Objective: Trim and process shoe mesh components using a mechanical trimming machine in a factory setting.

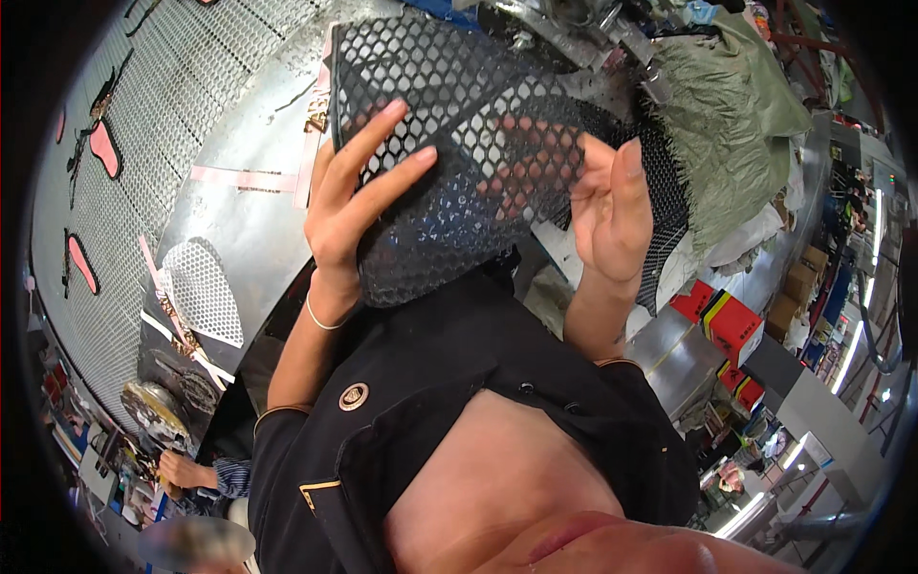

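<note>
Above the counter (239, 230), both hands hold a black mesh (449, 115).
Left hand (359, 206) lies fingers-spread on its front; right hand (612, 215) seems clamped on its edge, fingers behind.

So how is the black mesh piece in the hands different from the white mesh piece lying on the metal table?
The black mesh piece is dark, while the white mesh piece is pale. The black one looks larger in the picture and is held up, curved, between the left hand and right hand; the white one lies flat and untouched on the metal table. Both have diamond-shaped openings.
</note>
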`<state>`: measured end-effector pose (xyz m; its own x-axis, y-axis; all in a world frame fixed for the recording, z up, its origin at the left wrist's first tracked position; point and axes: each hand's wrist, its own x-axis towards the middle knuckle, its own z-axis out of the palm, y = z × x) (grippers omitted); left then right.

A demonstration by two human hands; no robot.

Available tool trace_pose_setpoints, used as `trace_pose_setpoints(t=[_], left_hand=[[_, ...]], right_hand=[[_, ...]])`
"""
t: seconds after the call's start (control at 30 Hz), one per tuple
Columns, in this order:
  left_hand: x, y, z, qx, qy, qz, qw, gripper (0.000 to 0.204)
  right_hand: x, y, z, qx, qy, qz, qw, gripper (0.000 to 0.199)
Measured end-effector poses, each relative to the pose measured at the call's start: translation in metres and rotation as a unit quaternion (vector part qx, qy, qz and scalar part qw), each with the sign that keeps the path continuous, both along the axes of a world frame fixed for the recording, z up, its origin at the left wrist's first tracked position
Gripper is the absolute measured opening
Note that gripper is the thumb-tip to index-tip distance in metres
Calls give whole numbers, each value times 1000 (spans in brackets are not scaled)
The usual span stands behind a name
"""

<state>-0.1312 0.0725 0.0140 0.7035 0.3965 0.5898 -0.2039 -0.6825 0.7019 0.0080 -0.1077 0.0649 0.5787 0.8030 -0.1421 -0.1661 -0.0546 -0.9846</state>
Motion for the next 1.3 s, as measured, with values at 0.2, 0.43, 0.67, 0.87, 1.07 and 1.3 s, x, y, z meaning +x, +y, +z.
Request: trace_pose_setpoints(t=[0.2, 0.43, 0.67, 0.87, 1.07, 1.3], left_hand=[[3, 5, -8, -95, -1, -1, 995, 34], [1, 6, -9, -121, -14, 14, 992, 32], [0, 9, -6, -83, -7, 23, 996, 32], [2, 14, -9, -76, -10, 26, 997, 31], [-1, 17, -8, -85, -20, 24, 996, 31], [-4, 19, -2, -73, -20, 6, 997, 29]], right_hand=[[-5, 8, -4, 18, 25, -39, 999, 70], [-8, 15, -5, 64, 50, -20, 997, 35], [-13, 19, -2, -13, 25, -28, 999, 24], [-7, 15, -2, -23, -4, 16, 1000, 24], [-2, 16, -3, 28, 57, 49, 997, 28], [-1, 15, -13, 37, 58, -15, 998, 23]])
